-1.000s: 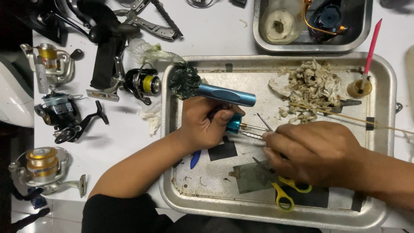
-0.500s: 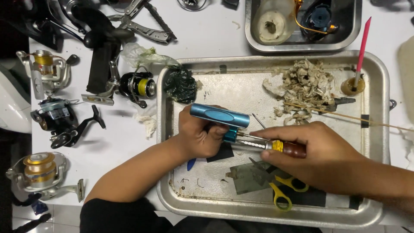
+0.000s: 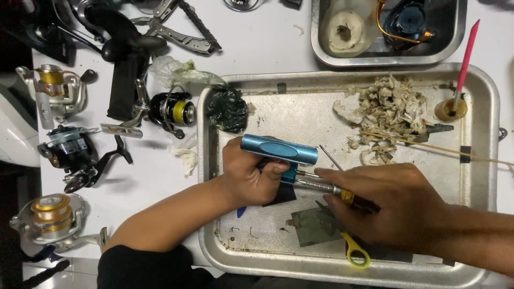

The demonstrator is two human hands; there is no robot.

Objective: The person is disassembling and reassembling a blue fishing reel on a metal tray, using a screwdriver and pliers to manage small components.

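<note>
**Hands on the blue handle and screwdriver, over the large tray**

Where the two hands meet, much of the work is covered. The left hand [image 3: 251, 179] grasps a blue handle [image 3: 278, 149], thumb pressed to its underside; the part below the handle is hidden by the fingers and cannot be identified. The right hand [image 3: 388, 203] is clenched around a screwdriver [image 3: 321, 185], whose metal shaft points left and meets the piece beneath the handle; its grip disappears into the palm. Both items hang over the middle of the large metal tray [image 3: 209, 160].

Scissors [image 3: 357, 251] show only one yellow loop below the right hand. A grey flat piece [image 3: 313, 227] lies partly under that hand. A second tray [image 3: 385, 56] is cut off by the upper frame edge.

Inside the large tray, a heap of dirty rags [image 3: 388, 107] fills the far right, with a thin wooden stick [image 3: 428, 145] running past the tray's right rim. A dark wad [image 3: 227, 109] sits in the far left corner. Bare tray floor remains between these, and along the near left.

Left of the tray, four fishing reels [image 3: 72, 152] and pliers [image 3: 179, 29] crowd the white table [image 3: 267, 48].
</note>
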